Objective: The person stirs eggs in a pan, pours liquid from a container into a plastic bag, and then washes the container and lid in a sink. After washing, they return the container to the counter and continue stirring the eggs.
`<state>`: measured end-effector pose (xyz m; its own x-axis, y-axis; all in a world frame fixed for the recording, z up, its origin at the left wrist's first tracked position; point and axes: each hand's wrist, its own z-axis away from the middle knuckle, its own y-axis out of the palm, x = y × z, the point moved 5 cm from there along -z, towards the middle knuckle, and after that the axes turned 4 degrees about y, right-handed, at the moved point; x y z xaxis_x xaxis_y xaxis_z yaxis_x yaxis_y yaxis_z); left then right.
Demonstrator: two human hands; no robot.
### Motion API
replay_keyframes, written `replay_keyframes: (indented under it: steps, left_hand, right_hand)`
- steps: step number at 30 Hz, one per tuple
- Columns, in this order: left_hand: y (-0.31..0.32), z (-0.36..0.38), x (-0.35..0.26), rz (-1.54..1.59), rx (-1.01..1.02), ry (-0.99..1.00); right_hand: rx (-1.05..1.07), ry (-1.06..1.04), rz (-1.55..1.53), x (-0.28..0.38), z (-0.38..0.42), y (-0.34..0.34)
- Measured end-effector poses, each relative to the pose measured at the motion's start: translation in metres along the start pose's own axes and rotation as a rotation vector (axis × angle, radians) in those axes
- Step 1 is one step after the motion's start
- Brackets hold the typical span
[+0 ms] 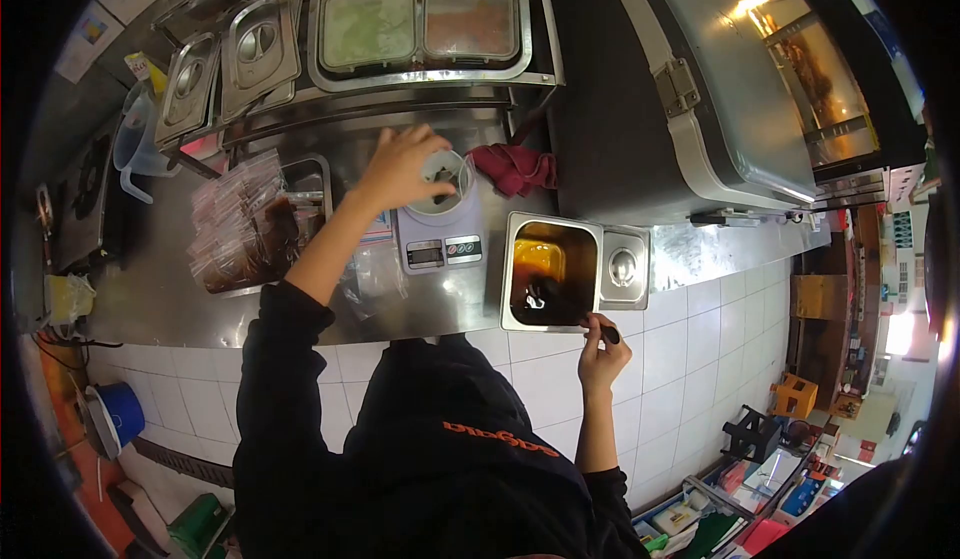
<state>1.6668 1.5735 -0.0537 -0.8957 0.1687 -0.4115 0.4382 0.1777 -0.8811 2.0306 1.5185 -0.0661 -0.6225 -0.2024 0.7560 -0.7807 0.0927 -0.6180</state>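
Note:
My left hand [402, 167] is closed on the rim of a clear round container [447, 171], thumb and fingers spanning its top. The container stands on a digital kitchen scale [440, 239], and a little dark stuff shows inside it. Near the counter's front edge, my right hand [603, 361] is closed around a black-handled utensil [609, 334] at the corner of a deep steel pan [507, 279]. Dark brown liquid [560, 294] fills part of that pan. The utensil's other end cannot be made out.
A tray of filled plastic bags [240, 224] lies to the left. Behind the scale is a dark red cloth [513, 167]. A steel lid [624, 267] sits right of the pan. Covered food tubs [370, 24] stand on a raised rack; a large grey appliance [620, 109] flanks the right.

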Motion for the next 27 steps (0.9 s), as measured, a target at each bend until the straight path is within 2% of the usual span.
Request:
replay_keyframes:
  steps: [1, 2, 5, 8, 11, 12, 13, 15, 17, 19, 20, 23, 24, 26, 27]
  left_hand:
    - [0.005, 0.002, -0.006, -0.006, -0.064, 0.046]
    - [0.014, 0.002, -0.009, -0.023, -0.020, 0.051]
    - [0.028, 0.001, -0.019, -0.057, -0.111, 0.028]
    - [0.036, 0.005, -0.036, -0.142, -0.139, -0.109]
    - [0.055, 0.012, -0.028, -0.237, -0.176, -0.159]
    - [0.047, 0.015, -0.029, -0.225, -0.241, -0.141]
    - [0.034, 0.018, -0.031, -0.219, -0.308, -0.125]
    - [0.003, 0.027, -0.035, -0.145, -0.410, -0.091]
    - [-0.022, 0.038, -0.040, 0.003, -0.481, -0.047]
    - [-0.024, 0.047, -0.035, 0.333, -0.480, -0.029]
    - [-0.025, 0.051, -0.034, 0.500, -0.478, -0.013]
    - [-0.039, 0.067, -0.044, 0.668, -0.347, -0.018]
    - [-0.045, 0.074, -0.047, 0.706, -0.366, -0.021]
    - [-0.040, 0.100, -0.038, 1.045, -0.425, -0.195]
    - [-0.036, 0.112, -0.035, 1.215, -0.452, -0.284]
  right_hand:
    - [0.022, 0.037, -0.041, 0.001, 0.000, 0.004]
    - [0.043, 0.073, -0.082, 0.001, 0.000, 0.008]
    - [0.053, 0.321, -0.335, -0.011, 0.001, 0.017]
    - [0.103, 0.455, -0.367, -0.034, 0.001, 0.014]
    - [-0.110, 0.254, -0.093, -0.009, -0.013, -0.002]
    - [-0.225, 0.035, 0.250, 0.000, -0.018, -0.009]
    - [-0.357, -0.033, 0.291, 0.025, -0.022, -0.015]
    - [-0.447, -0.185, 0.229, 0.063, -0.029, -0.016]
    - [-0.347, -0.328, 0.058, 0.089, -0.034, 0.003]
    - [-0.033, -0.346, -0.167, 0.113, -0.041, 0.043]
    - [0.069, -0.328, -0.198, 0.124, -0.041, 0.064]
    - [0.243, -0.190, -0.420, 0.155, -0.044, 0.114]
    - [0.324, -0.109, -0.495, 0.153, -0.043, 0.122]
    - [0.515, 0.045, -0.644, 0.155, -0.036, 0.145]
    - [0.526, 0.032, -0.679, 0.160, -0.032, 0.148]
